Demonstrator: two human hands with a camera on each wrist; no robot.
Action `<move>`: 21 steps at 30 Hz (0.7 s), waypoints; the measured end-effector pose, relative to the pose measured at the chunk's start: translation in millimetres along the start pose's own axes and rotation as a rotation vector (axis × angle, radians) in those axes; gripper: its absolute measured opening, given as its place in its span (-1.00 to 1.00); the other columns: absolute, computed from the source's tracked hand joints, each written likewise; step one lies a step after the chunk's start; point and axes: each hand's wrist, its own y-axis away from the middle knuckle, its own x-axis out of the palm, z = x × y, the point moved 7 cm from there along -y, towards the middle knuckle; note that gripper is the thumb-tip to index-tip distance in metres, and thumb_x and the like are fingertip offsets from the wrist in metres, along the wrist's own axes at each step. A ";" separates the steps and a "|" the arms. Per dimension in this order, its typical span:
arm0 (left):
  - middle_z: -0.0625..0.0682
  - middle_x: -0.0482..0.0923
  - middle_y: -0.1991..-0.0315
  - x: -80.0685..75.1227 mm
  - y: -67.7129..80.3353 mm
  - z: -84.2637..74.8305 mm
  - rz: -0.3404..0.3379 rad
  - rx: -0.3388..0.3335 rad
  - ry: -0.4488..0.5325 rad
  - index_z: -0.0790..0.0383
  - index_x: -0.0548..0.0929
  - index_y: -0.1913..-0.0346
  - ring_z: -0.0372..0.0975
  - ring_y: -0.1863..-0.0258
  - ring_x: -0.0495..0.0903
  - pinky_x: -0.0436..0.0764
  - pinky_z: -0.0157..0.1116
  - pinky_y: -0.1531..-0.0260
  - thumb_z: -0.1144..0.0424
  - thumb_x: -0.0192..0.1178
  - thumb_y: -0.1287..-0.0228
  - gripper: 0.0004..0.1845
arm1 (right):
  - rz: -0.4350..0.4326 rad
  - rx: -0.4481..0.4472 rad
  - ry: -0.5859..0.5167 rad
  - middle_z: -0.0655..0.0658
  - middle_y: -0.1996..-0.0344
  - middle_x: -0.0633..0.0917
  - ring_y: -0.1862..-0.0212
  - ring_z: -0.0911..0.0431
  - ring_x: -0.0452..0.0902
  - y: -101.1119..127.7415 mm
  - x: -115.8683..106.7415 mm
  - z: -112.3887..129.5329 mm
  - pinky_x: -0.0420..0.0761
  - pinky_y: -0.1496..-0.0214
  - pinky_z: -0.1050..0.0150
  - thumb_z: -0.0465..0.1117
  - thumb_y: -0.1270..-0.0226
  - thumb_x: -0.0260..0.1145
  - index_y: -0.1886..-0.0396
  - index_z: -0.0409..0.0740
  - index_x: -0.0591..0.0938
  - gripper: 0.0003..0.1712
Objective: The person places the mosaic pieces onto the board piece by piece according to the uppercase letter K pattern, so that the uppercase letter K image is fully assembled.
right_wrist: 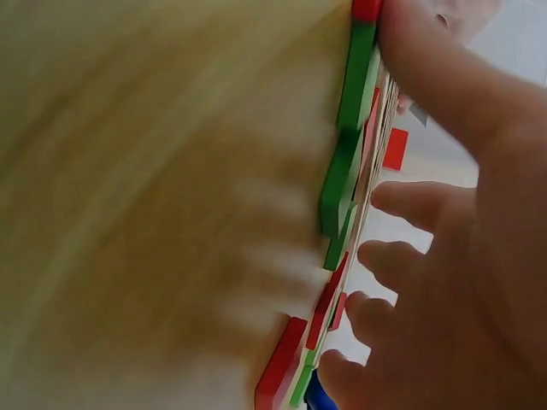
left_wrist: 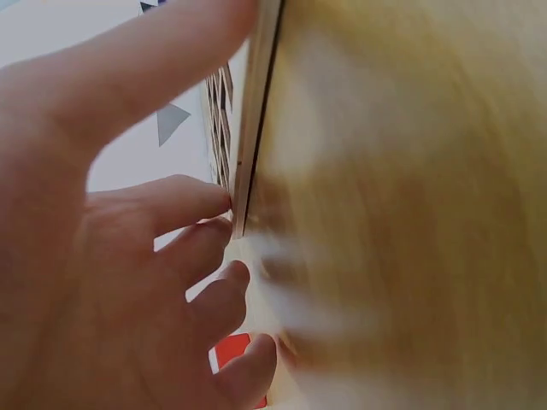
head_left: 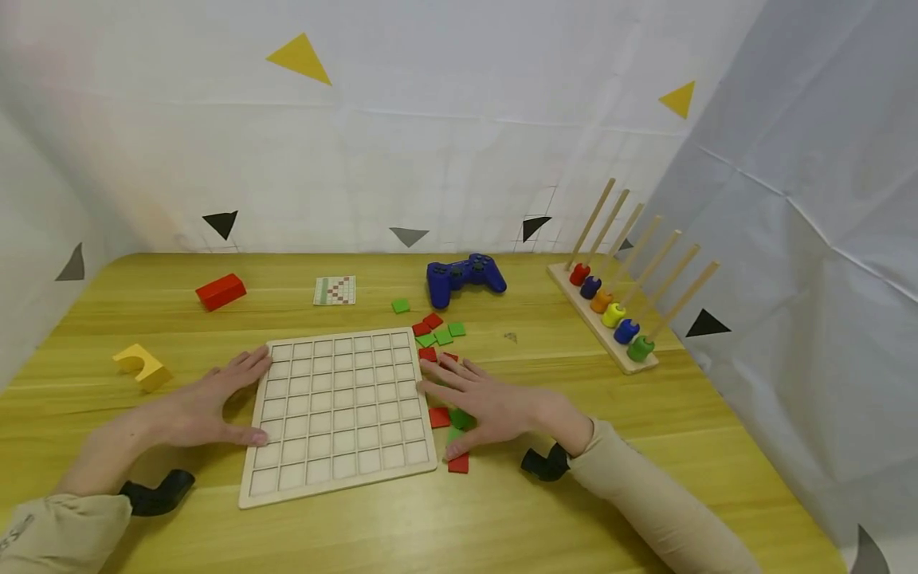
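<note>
While a yellow arch block (head_left: pixel 143 366) sits at the far left of the frame, the left hand (head_left: pixel 204 402) lies with fingers spread straight, fingertips and thumb touching the left edge of the wooden grid board (head_left: pixel 339 410) at lower centre. The right hand (head_left: pixel 482 402), equally flat and gripping nothing, rests on red and green square tiles (head_left: pixel 439 416) against the board's right edge.

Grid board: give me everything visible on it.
The grid board is a pale, wood-looking square tray with a raised rim, divided into rows of small square cells, all empty. It lies flat on the yellow-green table. The left hand touches its left edge, the right hand its right edge, over red and green tiles.
</note>
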 end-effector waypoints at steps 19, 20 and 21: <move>0.34 -0.23 -0.60 0.7 -0.8 2.7 0.013 -0.029 -0.063 0.34 -0.02 -0.58 0.47 -0.45 -0.10 -0.02 0.45 -0.30 -0.28 0.39 -0.04 0.25 | -0.101 0.128 -0.115 -0.18 -0.63 -0.13 -0.62 -0.07 -0.16 -43.7 -30.3 -29.3 0.04 -0.60 -0.02 0.10 -0.54 0.13 -0.63 -0.14 -0.03 -0.11; 0.34 -0.23 -0.60 0.7 -1.0 2.9 0.012 -0.029 -0.065 0.34 -0.02 -0.58 0.46 -0.45 -0.09 -0.01 0.45 -0.30 -0.28 0.39 -0.05 0.24 | -0.122 0.139 -0.117 -0.19 -0.63 -0.10 -0.61 -0.08 -0.11 -49.9 -35.7 -32.5 0.10 -0.59 -0.01 0.07 -0.56 0.12 -0.62 -0.16 0.00 -0.14; 0.34 -0.23 -0.60 0.8 -1.3 2.9 0.012 -0.026 -0.065 0.34 -0.02 -0.58 0.46 -0.45 -0.08 0.00 0.45 -0.30 -0.29 0.39 -0.05 0.24 | -0.144 0.149 -0.116 -0.22 -0.62 -0.06 -0.60 -0.09 -0.05 -56.1 -41.8 -35.1 0.13 -0.58 0.00 0.04 -0.57 0.11 -0.61 -0.20 0.03 -0.18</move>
